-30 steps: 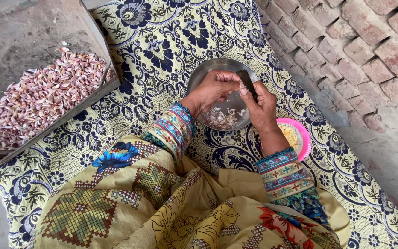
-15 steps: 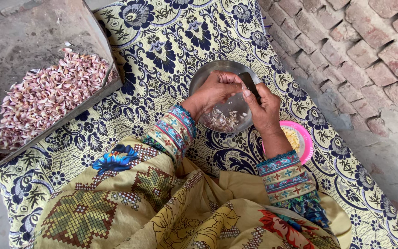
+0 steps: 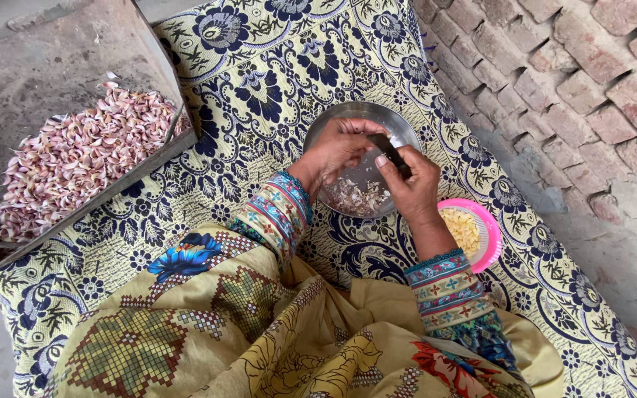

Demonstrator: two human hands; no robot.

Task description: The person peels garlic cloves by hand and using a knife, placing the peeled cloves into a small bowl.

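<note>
Both hands work right over the round steel bowl (image 3: pixel 399 133) so skins drop in: left hand (image 3: pixel 337 151) pinches a small garlic clove (image 3: pixel 372 144), right hand (image 3: pixel 407 184) is closed around a dark-bladed knife (image 3: pixel 391 153), with the pink plastic bowl of peeled cloves (image 3: pixel 489 236) just beside.

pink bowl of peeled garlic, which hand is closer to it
Right. The right hand, holding a knife, is just up-left of the pink bowl; the left hand is farther left.
</note>
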